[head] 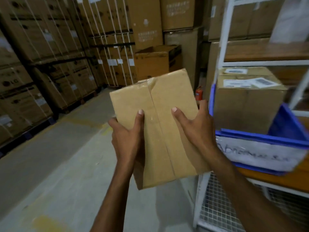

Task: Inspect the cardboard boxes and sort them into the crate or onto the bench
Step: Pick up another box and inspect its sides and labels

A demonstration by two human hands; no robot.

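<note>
Gripping a taped cardboard box (167, 91) from both sides, forearms reaching up from the bottom edge. Left grip (127, 136) curled round the box's left edge, thumb pressed flat on the upper face. Right grip (195, 129) wrapped round the right edge, thumb likewise on top, beside the taped centre seam. Holding the box in the air, tilted, with the seam running away from the camera, above the concrete floor (58, 164) and just left of the blue crate (250, 136).

Sitting on the wooden worktop (301, 174) at right, inside a white shelf frame (224, 47): that crate, with a white handwritten label on its near wall, too blurred to read. Standing between the crate's blue walls: a larger box (247, 101) with white paper labels on top. Below the worktop, white wire mesh (217, 206).

Lining the far left and back: strapped stacked cartons (41, 47), an open carton (153, 62), and a red fire extinguisher (199, 93) near the shelf frame.
</note>
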